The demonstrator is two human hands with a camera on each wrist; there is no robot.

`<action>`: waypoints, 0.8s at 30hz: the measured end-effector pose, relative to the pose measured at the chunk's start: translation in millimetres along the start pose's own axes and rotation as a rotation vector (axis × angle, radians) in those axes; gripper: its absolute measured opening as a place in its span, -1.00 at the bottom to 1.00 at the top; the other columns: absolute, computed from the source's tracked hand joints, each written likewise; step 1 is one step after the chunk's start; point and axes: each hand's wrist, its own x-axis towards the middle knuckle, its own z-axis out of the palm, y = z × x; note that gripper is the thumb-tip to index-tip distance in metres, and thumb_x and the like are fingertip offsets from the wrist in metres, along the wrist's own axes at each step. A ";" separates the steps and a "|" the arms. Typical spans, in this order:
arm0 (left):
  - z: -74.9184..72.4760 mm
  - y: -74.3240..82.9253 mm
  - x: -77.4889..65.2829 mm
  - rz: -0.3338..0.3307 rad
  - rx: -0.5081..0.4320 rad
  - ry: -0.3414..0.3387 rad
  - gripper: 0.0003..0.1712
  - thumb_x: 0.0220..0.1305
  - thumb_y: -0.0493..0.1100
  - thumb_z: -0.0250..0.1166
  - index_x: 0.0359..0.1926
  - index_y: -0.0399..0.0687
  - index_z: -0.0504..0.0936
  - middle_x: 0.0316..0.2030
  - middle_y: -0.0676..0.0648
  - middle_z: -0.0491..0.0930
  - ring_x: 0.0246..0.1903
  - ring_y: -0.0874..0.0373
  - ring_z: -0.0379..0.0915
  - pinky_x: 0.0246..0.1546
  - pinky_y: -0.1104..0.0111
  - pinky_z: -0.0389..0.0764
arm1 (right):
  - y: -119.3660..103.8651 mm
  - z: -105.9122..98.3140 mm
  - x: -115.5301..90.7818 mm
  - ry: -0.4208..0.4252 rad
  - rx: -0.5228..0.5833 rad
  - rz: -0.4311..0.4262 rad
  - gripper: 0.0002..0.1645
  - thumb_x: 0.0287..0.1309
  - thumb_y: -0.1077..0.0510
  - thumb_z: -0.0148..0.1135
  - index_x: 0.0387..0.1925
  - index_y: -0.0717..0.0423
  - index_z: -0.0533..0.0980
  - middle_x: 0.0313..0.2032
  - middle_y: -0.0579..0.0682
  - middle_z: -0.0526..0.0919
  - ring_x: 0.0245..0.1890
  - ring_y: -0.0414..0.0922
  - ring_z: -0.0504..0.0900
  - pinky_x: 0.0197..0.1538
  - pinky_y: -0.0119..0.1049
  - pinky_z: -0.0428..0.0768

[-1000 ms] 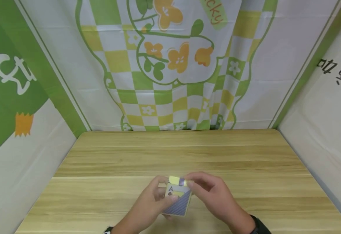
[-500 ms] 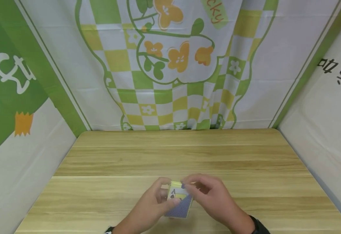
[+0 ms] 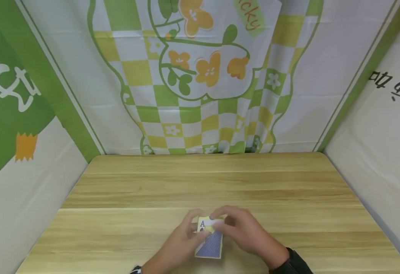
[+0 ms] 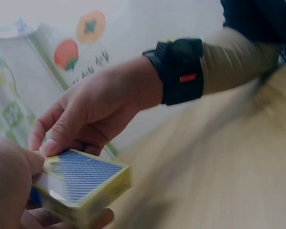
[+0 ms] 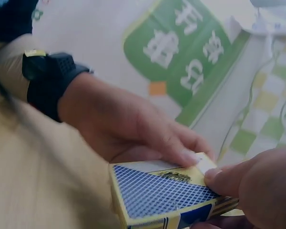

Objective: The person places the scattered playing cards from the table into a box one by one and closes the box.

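Observation:
A playing card box [image 3: 209, 246] with a blue patterned front, yellow edges and an ace of spades corner is held up over the near part of the table. My left hand [image 3: 183, 240] grips its left side, thumb lying on the front. At the top right corner, my right hand [image 3: 246, 231] pinches the box, thumb on the front face and fingers over the top edge. The left wrist view shows the box [image 4: 93, 176] tilted, its yellow side facing out. Seen from the right wrist, both thumbs press on the front of the box [image 5: 157, 193].
A wooden table [image 3: 200, 186] spreads out beneath the hands. Behind it hangs a green and yellow checkered curtain [image 3: 189, 114]. Printed cloth walls stand at the left [image 3: 73, 129] and right [image 3: 368, 125]. Both wrists wear dark straps [image 4: 181, 71].
The box has tipped so its front faces the head camera more and its yellow top hardly shows. It has sunk slightly, and the right thumb has slid left onto the front.

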 end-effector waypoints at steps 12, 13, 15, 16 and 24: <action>-1.4 -48.6 18.3 0.087 0.629 0.199 -0.61 0.44 0.17 0.19 0.17 0.19 0.55 0.06 0.17 0.54 0.07 0.15 0.34 0.13 0.09 0.44 | 42.8 26.4 7.8 -0.026 -0.211 0.023 -0.80 0.25 0.07 0.37 -0.09 -0.13 0.64 -0.04 -0.20 0.67 0.00 -0.16 0.59 0.09 -0.15 0.60; -0.7 -49.1 18.7 0.104 0.666 0.215 -0.60 0.43 0.15 0.20 0.17 0.15 0.56 0.09 0.15 0.55 0.09 0.14 0.34 0.16 0.07 0.42 | 43.0 27.6 6.4 -0.040 -0.252 -0.003 -0.79 0.25 0.07 0.37 -0.07 -0.11 0.65 0.00 -0.17 0.67 0.06 -0.13 0.59 0.16 -0.09 0.58; 0.4 -47.6 18.0 0.123 0.713 0.228 -0.59 0.43 0.13 0.22 0.18 0.11 0.56 0.12 0.12 0.55 0.14 0.10 0.36 0.19 0.02 0.41 | 41.4 29.6 2.2 -0.069 -0.334 -0.059 -0.77 0.26 0.04 0.36 -0.06 -0.08 0.65 0.06 -0.10 0.66 0.12 -0.07 0.57 0.21 -0.01 0.56; 0.9 -46.2 16.6 0.131 0.726 0.228 -0.60 0.43 0.12 0.22 0.17 0.10 0.57 0.15 0.09 0.54 0.17 0.08 0.37 0.22 -0.02 0.41 | 39.6 30.3 -0.5 -0.082 -0.380 -0.093 -0.77 0.25 0.02 0.37 -0.06 -0.09 0.65 0.09 -0.07 0.65 0.14 -0.05 0.56 0.22 0.01 0.55; 0.3 -34.9 -14.5 0.423 0.954 0.066 -0.73 0.25 -0.06 0.41 -0.06 0.02 0.66 0.11 -0.06 0.60 0.13 0.02 0.53 0.12 0.10 0.62 | 32.7 35.4 -25.0 -0.028 -0.611 -0.432 -0.60 -0.04 0.04 0.55 -0.10 -0.09 0.66 -0.02 -0.14 0.65 0.02 -0.14 0.57 0.05 -0.11 0.60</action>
